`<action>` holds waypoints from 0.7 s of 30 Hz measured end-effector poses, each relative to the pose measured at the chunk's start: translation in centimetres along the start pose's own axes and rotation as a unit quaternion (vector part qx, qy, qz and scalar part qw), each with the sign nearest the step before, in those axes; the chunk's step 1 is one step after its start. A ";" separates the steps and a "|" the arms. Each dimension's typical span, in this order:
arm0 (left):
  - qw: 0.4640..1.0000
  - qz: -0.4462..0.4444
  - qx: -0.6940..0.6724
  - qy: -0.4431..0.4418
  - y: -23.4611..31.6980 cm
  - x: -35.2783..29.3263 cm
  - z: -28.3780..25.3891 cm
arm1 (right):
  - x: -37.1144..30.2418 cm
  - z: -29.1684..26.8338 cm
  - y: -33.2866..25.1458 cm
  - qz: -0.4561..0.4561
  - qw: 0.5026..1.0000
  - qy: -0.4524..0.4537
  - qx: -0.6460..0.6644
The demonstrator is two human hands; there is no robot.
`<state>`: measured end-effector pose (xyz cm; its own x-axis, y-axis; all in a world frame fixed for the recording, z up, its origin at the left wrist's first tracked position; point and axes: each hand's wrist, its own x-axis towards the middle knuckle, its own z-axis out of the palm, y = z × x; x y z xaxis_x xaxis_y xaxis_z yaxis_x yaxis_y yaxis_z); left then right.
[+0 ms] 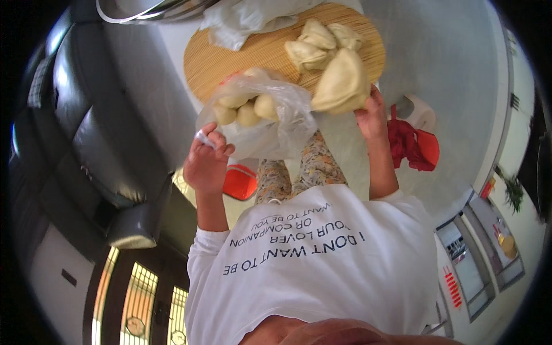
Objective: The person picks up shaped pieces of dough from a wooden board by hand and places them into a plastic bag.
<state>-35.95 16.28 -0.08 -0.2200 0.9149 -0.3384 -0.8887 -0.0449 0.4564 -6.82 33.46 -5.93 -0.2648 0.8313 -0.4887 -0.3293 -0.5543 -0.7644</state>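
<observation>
A clear plastic bag [293, 115] hangs open at the near edge of a round bamboo-coloured board, with several round pale buns [248, 114] inside. My left hand [206, 161] is closed on the bag's left edge, and a bit of white film shows between its fingers. To the right of the bag, my right hand [374, 118] grips the lower right corner of a large, pale, triangular bun [343, 83]. The held bun is tilted, just in front of several similar folded buns [313, 46] lying on the board. My right thumb and fingers are partly hidden by the bun.
The round board [230, 63] rests on a white table. Behind it lie a crumpled white plastic bag [236, 23] and a metal pan [132, 12]. A black leather sofa [92, 115] stands left. Red cloth [402, 141] hangs by a white-backed seat at right.
</observation>
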 end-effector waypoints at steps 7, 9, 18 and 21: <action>0.999 -0.032 0.033 -0.008 -0.8 1.6 0.6 | 8.1 -13.4 10.4 -0.050 0.955 0.236 0.170; 0.998 -0.044 0.040 0.008 -0.8 1.6 0.7 | 8.4 -13.2 13.5 0.013 0.924 0.319 0.212; 0.998 -0.038 0.048 0.017 0.0 0.7 -0.5 | 1.4 0.3 8.4 0.128 0.978 0.137 -0.088; 0.998 -0.035 0.049 -0.010 -0.2 1.2 -0.7 | -1.3 6.4 6.7 -0.084 0.911 -0.062 -0.399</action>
<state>-36.35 17.13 -1.12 -0.1507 0.9223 -0.3558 -0.8578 0.0569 0.5109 -14.48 28.43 -7.69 -0.3879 0.8632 -0.3230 0.3758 -0.1718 -0.9106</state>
